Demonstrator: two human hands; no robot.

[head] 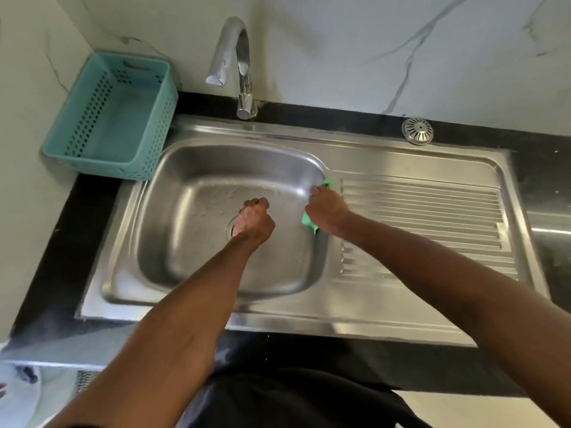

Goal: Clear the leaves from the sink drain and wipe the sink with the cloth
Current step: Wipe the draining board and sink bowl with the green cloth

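The steel sink (185, 273) has a wet basin. My left hand (254, 220) is closed in a fist over the drain (230, 229), hiding most of it; whether it holds anything I cannot tell. No leaves show. My right hand (326, 211) presses a green cloth (307, 222) against the basin's right wall at the rim; only the cloth's ends stick out above and below the hand.
A teal perforated basket (77, 140) stands at the sink's back left. The chrome tap (238, 57) rises behind the basin. A ribbed drainboard (432, 217) lies to the right, with a round metal strainer (417, 131) on the black counter (61, 242) behind it.
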